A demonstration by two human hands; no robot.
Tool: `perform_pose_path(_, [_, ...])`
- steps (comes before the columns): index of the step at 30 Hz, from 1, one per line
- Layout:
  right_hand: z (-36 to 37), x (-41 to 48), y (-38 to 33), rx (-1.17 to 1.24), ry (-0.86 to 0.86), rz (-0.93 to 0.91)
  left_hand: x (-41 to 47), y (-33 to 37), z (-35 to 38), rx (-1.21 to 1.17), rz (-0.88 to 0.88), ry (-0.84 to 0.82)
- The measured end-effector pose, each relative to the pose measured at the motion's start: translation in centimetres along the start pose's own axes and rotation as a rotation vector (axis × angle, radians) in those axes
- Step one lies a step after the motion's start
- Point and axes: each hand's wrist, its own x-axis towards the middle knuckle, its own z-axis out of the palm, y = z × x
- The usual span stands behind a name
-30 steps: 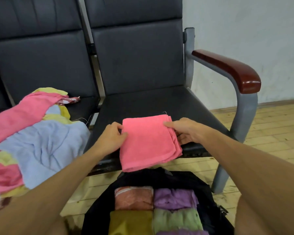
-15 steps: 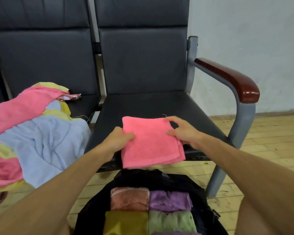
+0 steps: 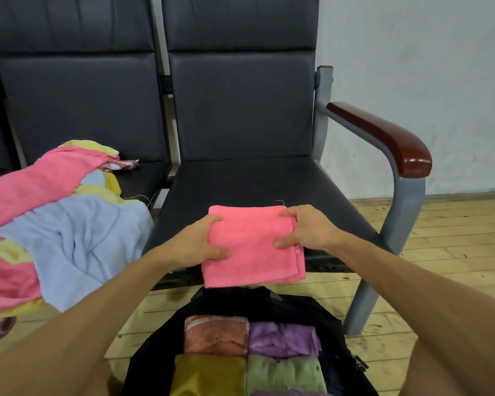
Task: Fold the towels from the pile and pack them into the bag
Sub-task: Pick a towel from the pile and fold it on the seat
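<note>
Folded pink towel (image 3: 252, 247) on front edge of chair seat (image 3: 255, 181), near edge overhanging. Left grip (image 3: 195, 244) clamped on its left side, right grip (image 3: 307, 231) clamped on its right side; both equally near. Open bag (image 3: 232, 302) directly below, toward person: likely short pull back and down. Pile (image 3: 77, 224) at left.

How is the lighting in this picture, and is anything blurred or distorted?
Head view: soft, even light, no hard shadows; faint sheen on the wooden armrest; wide-angle lens tilts and bows the chair backs; pink towel slightly soft; black bag fabric shows little detail.
</note>
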Motion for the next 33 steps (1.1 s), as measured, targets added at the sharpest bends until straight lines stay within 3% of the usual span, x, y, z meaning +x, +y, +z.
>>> perform_pose_path(6, [-0.1, -0.3, -0.3, -0.257, -0.038, -0.143, -0.6, -0.8, -0.2, 0.348, 0.024, 0.084])
perform_pose_path(11, [0.4, -0.5, -0.6, -0.434, 0.030, -0.255, -1.3, -0.7, -0.9, 0.370, 0.132, 0.167])
perform_pose_path(16, [-0.4, -1.7, -2.3, 0.086, -0.004, -0.222, -2.4, 0.0, -3.2, -0.011, 0.102, 0.224])
perform_pose_path(19, [-0.6, -1.9, -2.9, 0.252, 0.018, -0.183, -3.5, 0.9, -3.6, -0.329, 0.064, 0.247])
perform_pose_path(22, [-0.5, -2.5, -3.3, 0.347, -0.026, -0.160, -4.4, 1.4, -3.1, -0.551, -0.001, 0.273])
perform_pose_path(28, [2.2, -4.7, -3.2, 0.412, -0.121, -0.046, -7.0, 1.6, -0.8, -0.690, -0.102, 0.247])
perform_pose_path(31, [3.8, -6.4, -2.4, 0.622, -0.110, 0.149, -8.3, 1.7, 0.7, -0.962, -0.331, 0.259])
perform_pose_path(33, [4.6, -7.3, -1.4, 0.743, -0.112, 0.278, -8.9, 1.4, 1.6, -1.173, -0.455, 0.151])
